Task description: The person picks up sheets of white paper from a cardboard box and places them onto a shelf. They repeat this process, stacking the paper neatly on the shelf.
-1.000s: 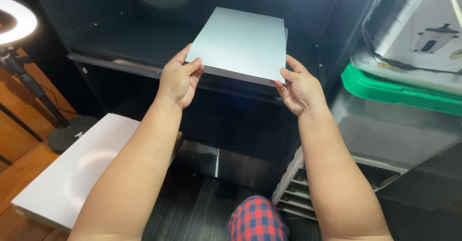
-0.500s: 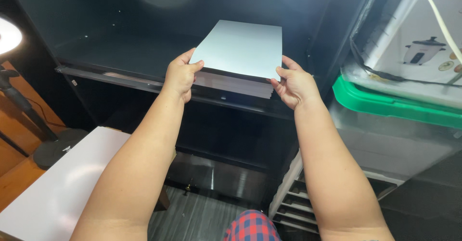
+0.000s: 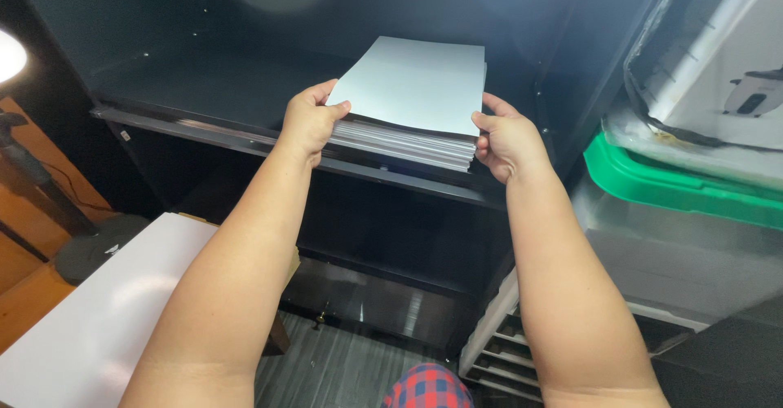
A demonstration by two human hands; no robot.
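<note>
Gripping paper stack (image 3: 412, 102), both hands

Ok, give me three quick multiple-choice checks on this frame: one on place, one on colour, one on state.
1. Where is the thick stack of pale grey paper sheets?
A. on the white tabletop
B. at the front edge of the dark cabinet shelf
C. on the floor

2. What colour is the lid of the clear plastic storage bin at the right?
A. green
B. red
C. yellow

3. How is the stack held?
A. by one hand only
B. untouched
C. by the left hand and right hand, one at each side

Answers: 1 B, it sits over the shelf lip; 2 A, the rim is bright green; 3 C, fingers grip both sides.
</note>
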